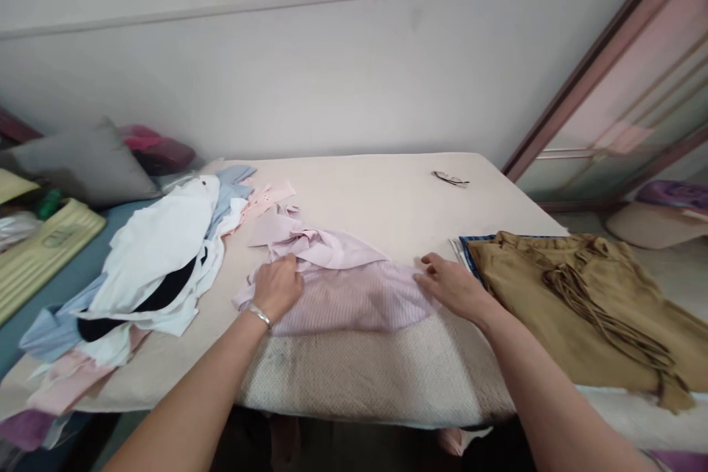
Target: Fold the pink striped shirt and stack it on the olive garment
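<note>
Under left hand (278, 285), against right hand (452, 286), 1 lilac garment (354, 300)

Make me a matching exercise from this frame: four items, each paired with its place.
1. lilac garment
2. eyeglasses
3. brown garment
4. grey cushion

A. toward the back of the cream cloth, right of centre
B. back left, near the wall
C. under the left hand
D. at the right, on other clothing

Pairs: 1-C, 2-A, 3-D, 4-B.
</note>
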A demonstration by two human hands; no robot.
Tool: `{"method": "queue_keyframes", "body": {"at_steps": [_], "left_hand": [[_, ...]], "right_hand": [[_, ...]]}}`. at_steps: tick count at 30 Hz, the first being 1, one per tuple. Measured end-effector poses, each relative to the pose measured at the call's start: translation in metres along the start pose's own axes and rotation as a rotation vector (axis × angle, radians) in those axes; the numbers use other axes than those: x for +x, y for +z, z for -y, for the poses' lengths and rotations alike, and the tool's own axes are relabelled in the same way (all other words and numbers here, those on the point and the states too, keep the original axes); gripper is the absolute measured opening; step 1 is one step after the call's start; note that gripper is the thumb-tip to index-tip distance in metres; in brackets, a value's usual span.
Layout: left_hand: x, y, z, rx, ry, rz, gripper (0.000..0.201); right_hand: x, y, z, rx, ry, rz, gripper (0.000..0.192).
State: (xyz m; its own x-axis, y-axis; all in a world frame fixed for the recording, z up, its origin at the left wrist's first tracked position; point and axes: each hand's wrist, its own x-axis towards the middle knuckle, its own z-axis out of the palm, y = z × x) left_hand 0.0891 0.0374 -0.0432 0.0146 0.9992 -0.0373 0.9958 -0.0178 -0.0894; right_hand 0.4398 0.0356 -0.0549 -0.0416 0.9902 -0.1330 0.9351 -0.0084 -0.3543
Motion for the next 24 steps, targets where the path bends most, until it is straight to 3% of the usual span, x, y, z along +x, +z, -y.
{"method": "queue_keyframes", "body": {"at_steps": [3, 10, 14, 21, 24], "left_hand": [[0.008, -0.002, 0.015, -0.042, -0.080, 0.059, 0.031], [0.026, -0.010, 0.065, -0.274, -0.147, -0.024, 0.027], [0.026, -0.009, 0.092, -0.316, -0.209, 0.017, 0.026], [0.025, -0.004, 0.097, -0.305, -0.182, 0.055, 0.026], [0.027, -0.002, 0.095, -0.298, -0.174, 0.068, 0.026]], "right_hand": [[-0.003, 0.002, 0.013, -0.091, 0.003, 0.030, 0.030], [-0.017, 0.003, 0.033, -0.150, -0.084, 0.116, 0.012], [-0.024, 0.006, 0.040, -0.201, -0.099, 0.163, 0.009], [-0.037, 0.000, 0.049, -0.182, -0.205, 0.217, 0.024], [-0.040, -0.003, 0.049, -0.130, -0.290, 0.171, 0.013]]}}
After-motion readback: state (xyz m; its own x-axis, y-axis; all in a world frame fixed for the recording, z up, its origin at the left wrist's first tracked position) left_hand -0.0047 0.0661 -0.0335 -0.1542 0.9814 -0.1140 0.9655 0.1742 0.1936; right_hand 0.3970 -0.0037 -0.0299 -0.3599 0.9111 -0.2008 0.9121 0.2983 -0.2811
